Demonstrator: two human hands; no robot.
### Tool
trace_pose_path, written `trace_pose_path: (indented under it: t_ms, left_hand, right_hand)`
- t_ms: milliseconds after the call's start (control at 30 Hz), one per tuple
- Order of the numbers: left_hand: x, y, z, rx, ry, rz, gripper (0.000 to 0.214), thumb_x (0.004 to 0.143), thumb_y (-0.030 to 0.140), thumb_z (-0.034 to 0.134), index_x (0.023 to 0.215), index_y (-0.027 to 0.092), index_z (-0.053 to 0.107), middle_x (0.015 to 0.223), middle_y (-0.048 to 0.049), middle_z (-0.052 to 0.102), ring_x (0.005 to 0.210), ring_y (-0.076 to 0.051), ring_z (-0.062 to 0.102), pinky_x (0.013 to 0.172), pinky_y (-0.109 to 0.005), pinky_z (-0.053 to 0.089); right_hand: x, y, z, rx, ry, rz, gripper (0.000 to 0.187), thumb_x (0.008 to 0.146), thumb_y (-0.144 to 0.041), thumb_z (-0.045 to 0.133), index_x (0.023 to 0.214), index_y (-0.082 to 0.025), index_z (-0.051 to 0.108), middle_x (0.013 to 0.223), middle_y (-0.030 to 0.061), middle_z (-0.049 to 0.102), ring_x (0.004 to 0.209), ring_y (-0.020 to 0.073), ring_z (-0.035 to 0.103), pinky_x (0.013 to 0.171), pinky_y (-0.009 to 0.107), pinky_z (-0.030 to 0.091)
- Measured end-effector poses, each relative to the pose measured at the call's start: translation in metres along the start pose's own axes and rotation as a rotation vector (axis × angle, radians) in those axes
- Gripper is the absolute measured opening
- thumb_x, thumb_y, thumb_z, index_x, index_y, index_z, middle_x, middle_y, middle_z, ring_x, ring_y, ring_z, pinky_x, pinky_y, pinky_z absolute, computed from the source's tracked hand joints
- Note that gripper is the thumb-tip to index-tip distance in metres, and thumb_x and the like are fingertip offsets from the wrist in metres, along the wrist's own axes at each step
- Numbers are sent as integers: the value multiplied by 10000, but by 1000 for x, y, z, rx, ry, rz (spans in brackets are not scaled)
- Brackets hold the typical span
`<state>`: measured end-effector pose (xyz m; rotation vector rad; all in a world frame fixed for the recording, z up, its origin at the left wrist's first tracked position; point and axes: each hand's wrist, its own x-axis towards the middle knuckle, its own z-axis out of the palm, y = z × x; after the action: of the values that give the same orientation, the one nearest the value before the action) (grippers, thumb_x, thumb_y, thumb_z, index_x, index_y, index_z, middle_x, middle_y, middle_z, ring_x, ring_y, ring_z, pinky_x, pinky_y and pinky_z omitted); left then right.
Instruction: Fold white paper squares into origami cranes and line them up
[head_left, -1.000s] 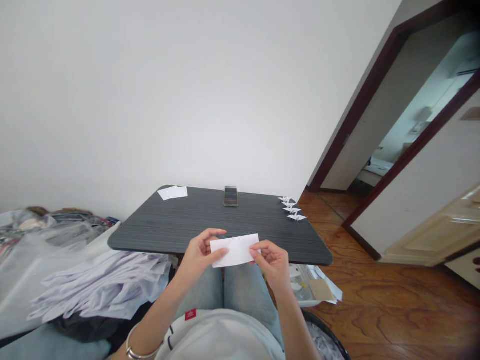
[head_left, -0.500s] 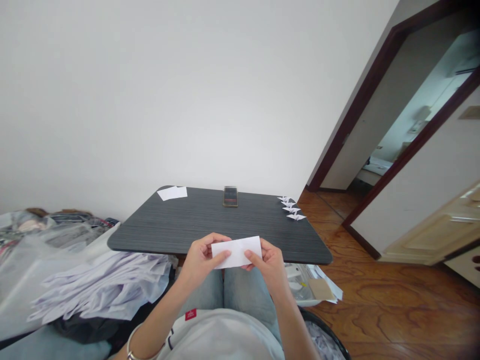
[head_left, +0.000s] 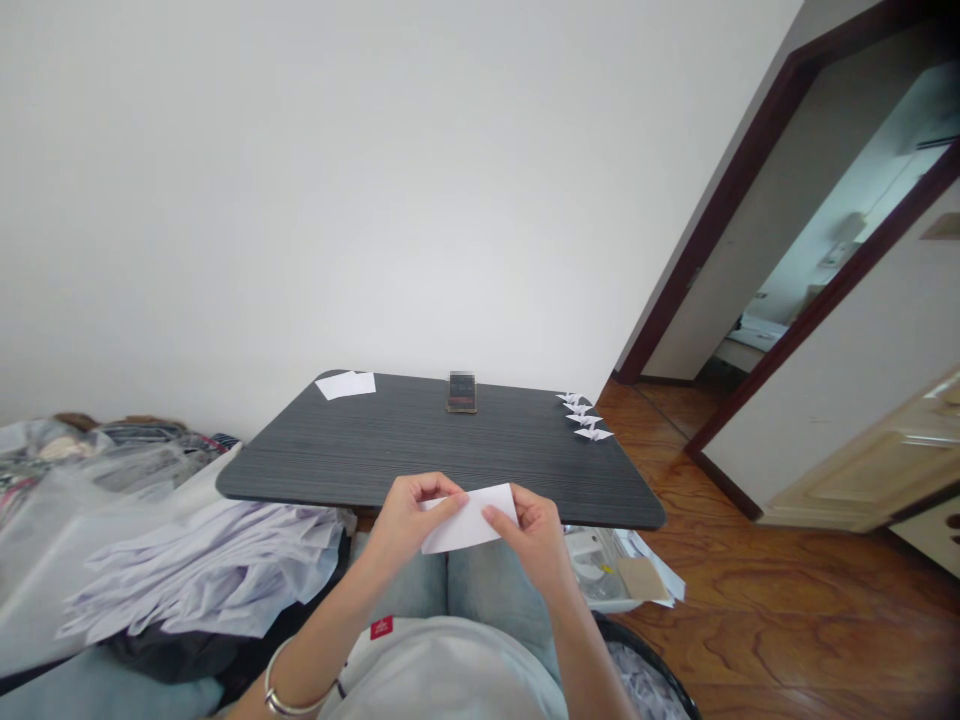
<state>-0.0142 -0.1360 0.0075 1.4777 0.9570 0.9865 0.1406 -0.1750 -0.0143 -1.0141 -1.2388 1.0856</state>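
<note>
A folded white paper is held between both my hands, just in front of the near edge of the dark grey table and above my lap. My left hand pinches its left end with thumb and fingers closed. My right hand grips the right part, thumb on top. The paper tilts, its right end higher.
On the table stand a phone at the back middle, a white paper sheet at the back left and several small folded paper cranes at the right. Crumpled sheets lie left; a doorway opens right.
My hands have come closer together on the paper. It has dropped a little and now tilts, and looks shorter than before.
</note>
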Motion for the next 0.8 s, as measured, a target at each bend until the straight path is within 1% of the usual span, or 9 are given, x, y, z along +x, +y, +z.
trace_pose_path:
  t_ms: [133,200,333,500,567,667,800]
  left_hand:
    - [0,0,1,38,-28,-12,211,638,311,637,587,106,621,559,-16,604,515,-109,502,493,-195,347]
    - [0,0,1,62,-44,-17,209,637,309,636,592,105,626,564,-18,607,517,-110,502,493,-194,346]
    - [1,-2,0,125,-63,-23,219,655,317,618,613,104,637,573,-21,614,515,-114,502,481,-194,339]
    - [2,-3,-1,183,-65,1,214,670,309,600,625,106,651,584,-25,625,527,-119,510,492,-196,344]
    - [2,-2,-1,199,-51,5,210,666,309,600,619,111,652,583,-24,629,530,-123,516,495,-198,347]
    - [3,-1,-1,212,-48,15,214,668,313,594,622,113,652,579,-22,628,527,-123,516,490,-197,345]
    - [4,-3,-1,218,-87,47,231,703,313,563,656,106,654,607,-29,635,548,-126,520,503,-196,350]
  right_hand:
    - [2,-3,0,18,85,2,308,743,-402,560,573,-153,499,453,-58,425,403,59,333,391,183,233]
    - [3,-4,0,-13,127,23,341,736,-426,558,542,-158,476,436,-63,388,391,56,297,383,190,199]
    - [4,-4,-3,-91,124,56,335,733,-430,560,552,-156,495,426,-58,403,382,58,291,382,199,199]
    - [4,-2,-5,-177,133,27,307,740,-410,555,583,-146,540,411,-54,431,374,56,296,373,194,200]
    - [5,-1,-5,-150,132,33,297,722,-410,574,590,-146,547,421,-46,465,374,59,322,370,191,221]
    - [6,0,-3,-71,92,60,269,671,-392,631,599,-148,546,466,-34,511,399,71,385,393,190,279]
    - [7,1,-1,-50,70,44,244,667,-352,641,583,-148,536,475,-46,488,419,73,391,410,186,281]
